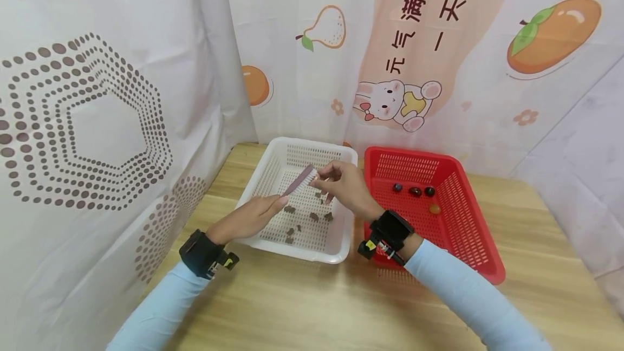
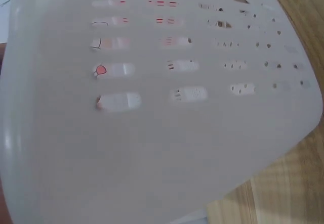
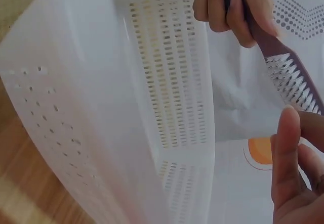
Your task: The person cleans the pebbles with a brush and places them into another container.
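My left hand (image 1: 253,218) grips the purple handle of a brush (image 3: 273,46) with white bristles, over the white plastic basket (image 1: 292,252). Close by the bristles, my right hand (image 1: 348,186) has its thumb and forefinger together, seemingly pinching a small piece that the fingers mostly hide. In the right wrist view the thumb (image 3: 287,148) stands beside the bristles. Several small brown pieces (image 1: 290,209) lie scattered on the basket floor beneath both hands. Only the outer wall of the white basket (image 2: 126,158) fills the left wrist view.
To the right stands a red basket (image 1: 463,215), holding a few dark round pieces (image 1: 415,191) and an amber one (image 1: 435,208). My right forearm crosses its near left part. Both baskets stand on a wood-grain table (image 1: 302,307), with a printed curtain (image 1: 302,85) behind.
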Demonstrator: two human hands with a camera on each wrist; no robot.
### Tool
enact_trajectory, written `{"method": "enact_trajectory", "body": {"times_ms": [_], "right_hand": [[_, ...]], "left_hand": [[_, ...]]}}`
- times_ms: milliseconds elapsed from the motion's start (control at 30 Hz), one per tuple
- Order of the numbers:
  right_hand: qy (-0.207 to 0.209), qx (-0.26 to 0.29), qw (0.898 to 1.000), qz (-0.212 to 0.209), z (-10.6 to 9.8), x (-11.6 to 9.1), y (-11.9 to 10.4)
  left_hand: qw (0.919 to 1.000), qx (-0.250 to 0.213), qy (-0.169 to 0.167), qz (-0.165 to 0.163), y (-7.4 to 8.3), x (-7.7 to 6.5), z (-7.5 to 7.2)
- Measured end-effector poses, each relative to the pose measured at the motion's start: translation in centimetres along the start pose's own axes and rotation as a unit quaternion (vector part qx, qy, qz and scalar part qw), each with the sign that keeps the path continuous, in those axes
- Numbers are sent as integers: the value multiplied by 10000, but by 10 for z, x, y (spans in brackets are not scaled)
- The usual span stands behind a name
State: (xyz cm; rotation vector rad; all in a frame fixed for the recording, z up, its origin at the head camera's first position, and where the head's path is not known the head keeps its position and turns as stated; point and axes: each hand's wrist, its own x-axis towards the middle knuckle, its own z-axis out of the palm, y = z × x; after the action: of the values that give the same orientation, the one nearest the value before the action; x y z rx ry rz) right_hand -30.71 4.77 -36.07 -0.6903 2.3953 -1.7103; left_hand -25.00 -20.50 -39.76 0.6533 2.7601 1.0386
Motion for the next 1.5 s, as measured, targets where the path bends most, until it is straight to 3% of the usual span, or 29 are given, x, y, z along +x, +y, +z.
{"method": "enact_trajectory", "body": {"times_ms": [200,467,667,900,1067,1233,1300,1433,1500], "right_hand": [[-382,425,9984,-1,3,-6,-6],[-600,1301,9888,425,-4,-7,-4],[-198,1598,9863,350,-6,-5,0],[-213,725,9971,133,0,-7,-1],[218,635,9977,-11,-3,-5,-4],[-104,-230,9995,-187,-2,-5,-7],[-87,-259,9995,-171,-4,-4,-7],[331,57,9994,-47,-7,-2,-6],[286,42,9996,-57,-6,-3,-5]], "left_hand": [[10000,-4,25,77,1,0,-1],[9995,-39,222,217,1,2,0],[9997,-70,157,169,3,2,-1],[9999,-126,92,59,4,-1,-2],[9999,-138,67,1,5,-1,-2],[10000,-54,77,13,5,-2,-3],[10000,-36,78,1,5,-2,-3],[10000,17,26,12,6,-1,-2],[10000,73,26,8,6,0,-1]]}}
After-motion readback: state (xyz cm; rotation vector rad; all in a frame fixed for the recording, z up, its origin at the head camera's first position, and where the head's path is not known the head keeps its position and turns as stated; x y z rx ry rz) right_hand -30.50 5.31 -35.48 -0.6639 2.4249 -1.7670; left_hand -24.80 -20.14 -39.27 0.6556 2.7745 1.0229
